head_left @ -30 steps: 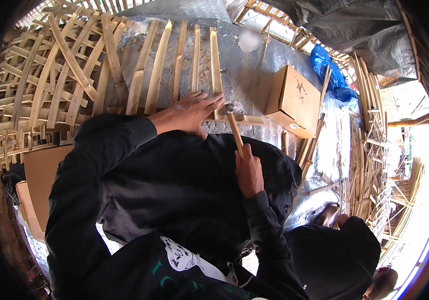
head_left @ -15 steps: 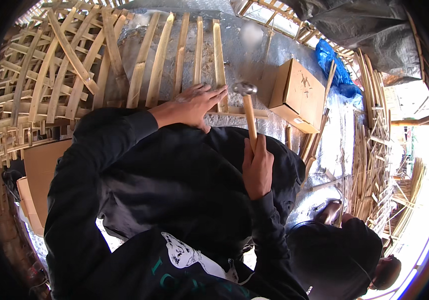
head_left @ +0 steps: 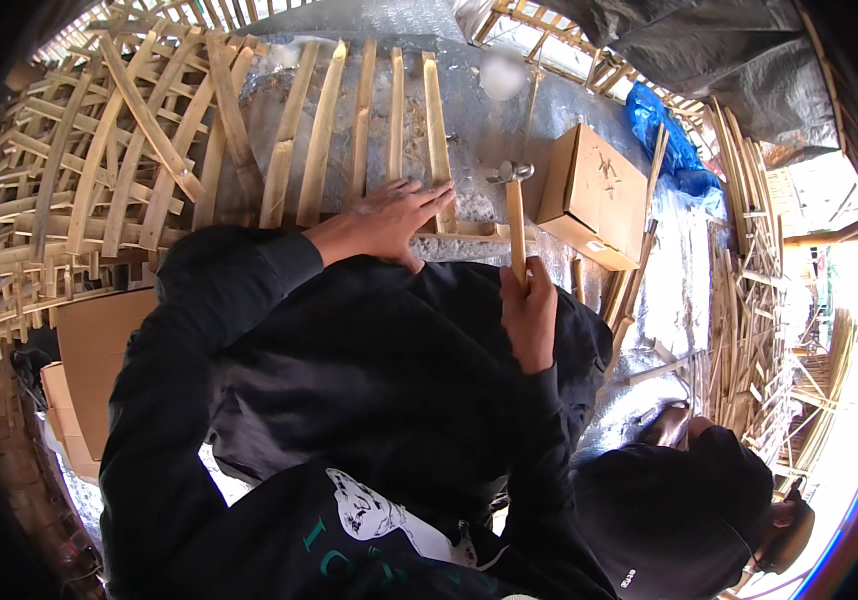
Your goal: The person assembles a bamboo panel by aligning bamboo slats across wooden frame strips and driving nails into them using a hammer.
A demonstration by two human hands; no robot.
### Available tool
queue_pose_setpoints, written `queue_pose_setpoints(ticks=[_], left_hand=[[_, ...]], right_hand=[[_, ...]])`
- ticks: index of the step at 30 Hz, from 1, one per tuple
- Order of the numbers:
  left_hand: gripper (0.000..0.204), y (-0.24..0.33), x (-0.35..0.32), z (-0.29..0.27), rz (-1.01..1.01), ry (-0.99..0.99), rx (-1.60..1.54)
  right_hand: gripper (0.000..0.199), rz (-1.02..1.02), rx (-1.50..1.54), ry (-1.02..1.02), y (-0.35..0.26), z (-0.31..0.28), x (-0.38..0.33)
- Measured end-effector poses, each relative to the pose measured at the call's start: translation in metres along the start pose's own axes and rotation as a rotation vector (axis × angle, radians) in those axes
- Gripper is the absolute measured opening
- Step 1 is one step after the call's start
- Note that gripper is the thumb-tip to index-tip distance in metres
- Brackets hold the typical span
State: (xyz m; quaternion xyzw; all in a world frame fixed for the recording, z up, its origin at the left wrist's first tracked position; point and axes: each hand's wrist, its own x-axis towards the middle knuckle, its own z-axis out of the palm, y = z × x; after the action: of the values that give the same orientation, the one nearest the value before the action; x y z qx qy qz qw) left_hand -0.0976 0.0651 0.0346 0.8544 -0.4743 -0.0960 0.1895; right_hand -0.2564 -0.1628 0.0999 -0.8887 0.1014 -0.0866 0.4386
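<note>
My right hand [head_left: 529,315] grips the wooden handle of a hammer [head_left: 514,205], whose metal head is raised above the work surface. My left hand [head_left: 389,220] lies flat, fingers spread, on a horizontal bamboo strip [head_left: 469,243] where it crosses an upright bamboo slat [head_left: 437,130]. Several split bamboo slats [head_left: 324,130] stand side by side on the grey surface [head_left: 479,120] beyond my hands. My dark sleeves and clothing hide the near part of the strip.
A stack of bamboo lattice frames [head_left: 59,170] fills the left. A cardboard box [head_left: 594,195] sits right of the hammer, a blue bag [head_left: 664,135] behind it. Loose bamboo strips [head_left: 749,300] pile at the right. Another person in dark clothes [head_left: 689,500] crouches at lower right.
The hammer has swung up and to the right, its head now lifted off the slats. My left hand stays pressed on the bamboo.
</note>
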Motion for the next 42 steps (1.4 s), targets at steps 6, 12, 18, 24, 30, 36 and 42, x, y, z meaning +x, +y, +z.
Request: queue_pose_setpoints(ticks=[6, 12, 18, 24, 30, 36, 42], left_hand=[[0.12, 0.005, 0.0, -0.009, 0.006, -0.044, 0.042], [0.102, 0.007, -0.013, -0.008, -0.009, 0.166, -0.032], [0.072, 0.014, -0.035, -0.036, -0.267, 0.382, -0.018], [0.061, -0.063, -0.108, -0.056, -0.871, 0.625, -0.021], [0.087, -0.119, -0.118, -0.046, -1.274, 0.236, -0.102], [0.079, -0.121, -0.113, -0.02, -1.284, 0.331, -0.085], [0.075, -0.116, -0.118, -0.011, -1.266, 0.486, -0.042]], right_hand=[[0.009, 0.345, 0.756, -0.09, 0.027, 0.024, 0.01], [0.01, 0.147, 0.386, 0.08, 0.068, 0.027, 0.028], [0.024, -0.104, 0.002, 0.395, 0.081, 0.011, 0.067], [0.031, -0.073, -0.098, 0.353, 0.089, 0.017, 0.08], [0.033, -0.075, -0.12, 0.356, 0.11, 0.013, 0.083], [0.035, -0.061, -0.095, 0.31, 0.13, 0.028, 0.096], [0.027, 0.438, 0.856, 0.018, 0.107, 0.018, 0.088]])
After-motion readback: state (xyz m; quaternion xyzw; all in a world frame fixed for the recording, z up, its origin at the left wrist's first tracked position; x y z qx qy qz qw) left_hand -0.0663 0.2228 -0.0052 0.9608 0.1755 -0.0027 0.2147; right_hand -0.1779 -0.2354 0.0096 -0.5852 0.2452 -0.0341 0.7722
